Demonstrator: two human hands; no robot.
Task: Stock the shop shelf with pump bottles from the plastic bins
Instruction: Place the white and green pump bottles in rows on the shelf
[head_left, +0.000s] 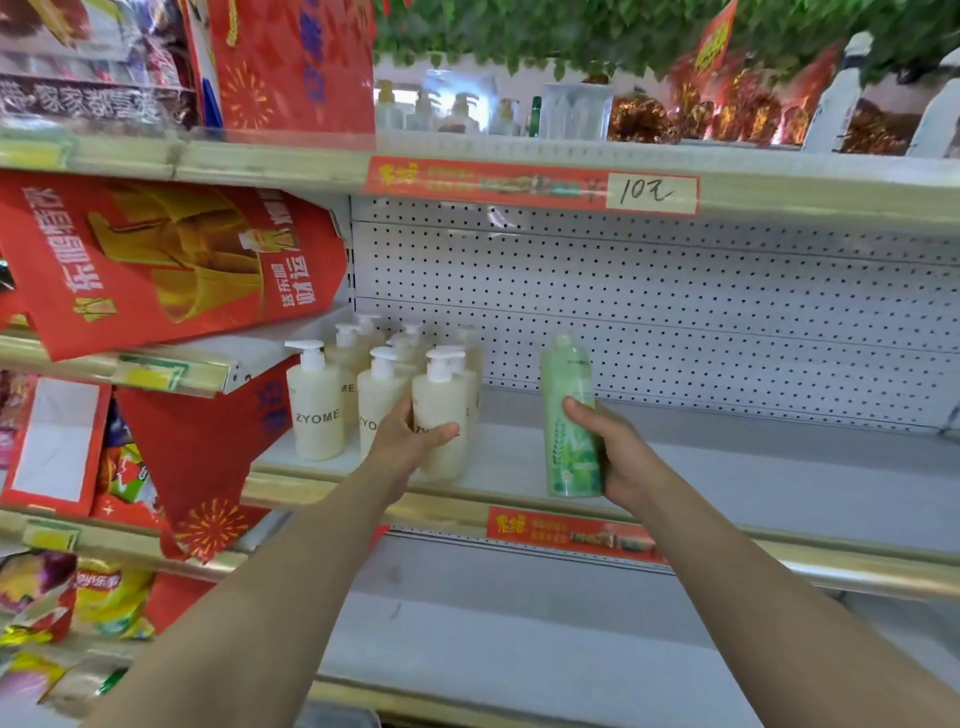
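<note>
1. Bare forearms (291, 571) are being held out from the lower edge of view toward the middle shelf (779, 467).
2. At far left, red gift cartons (156, 260) and snack bags (104, 597) are being crowded onto the neighbouring shelves, so elbow room there is judged tight.
3. Beside them, cream pump bottles (314, 410) are being shown standing upright in a cluster at the shelf's left end.
4. The front cream bottle (441, 415) is being gripped round its body by the left hand (410, 441), with the thumb curled across the front. It looks full, so fairly heavy, stiff and smooth. It is best taken low on the body, not by the pump.
5. A green bottle (569, 415) is being clasped near its base by the right hand (618, 457) at the shelf's front edge. Whether it is touching the shelf cannot be told.
6. Rightward, bare white shelf and pegboard backing (675, 312) are being offered as room for more stock. No bins are being shown.
</note>
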